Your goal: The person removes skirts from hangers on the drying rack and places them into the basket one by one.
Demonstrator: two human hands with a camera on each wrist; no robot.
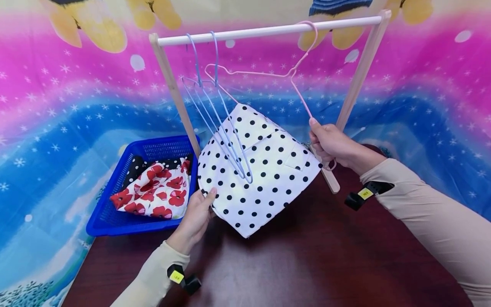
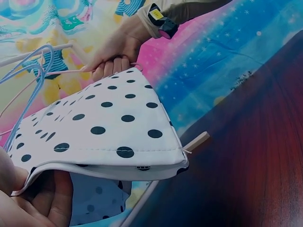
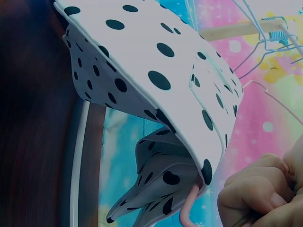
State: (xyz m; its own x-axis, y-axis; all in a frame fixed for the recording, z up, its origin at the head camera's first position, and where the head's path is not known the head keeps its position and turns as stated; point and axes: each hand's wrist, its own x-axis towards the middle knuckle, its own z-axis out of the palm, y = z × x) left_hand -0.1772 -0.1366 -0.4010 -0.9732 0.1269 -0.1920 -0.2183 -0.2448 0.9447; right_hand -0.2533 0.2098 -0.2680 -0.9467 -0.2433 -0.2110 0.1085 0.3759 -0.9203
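My left hand (image 1: pixel 195 217) pinches the lower left edge of a white garment with black polka dots (image 1: pixel 264 170), thumb on top and fingers inside the opening in the left wrist view. My right hand (image 1: pixel 331 140) grips the right arm of a pink hanger (image 1: pixel 303 100), whose hook overlaps the white rail. The hanger's left arm runs down behind the garment's top edge. Its rounded right end (image 3: pixel 189 208) sticks out past the garment's edge in the right wrist view. The garment hangs tilted between both hands, with a patch pocket near its right side.
Two blue hangers (image 1: pixel 216 64) hang at the left of the white rail (image 1: pixel 261 30), overlapping the garment. Wooden posts (image 1: pixel 362 70) hold the rail. A blue basket (image 1: pixel 103 213) at left contains a red-flowered cloth (image 1: pixel 168 192) and a black dotted cloth (image 1: pixel 134 168). Below is a dark brown table (image 1: pixel 307 256).
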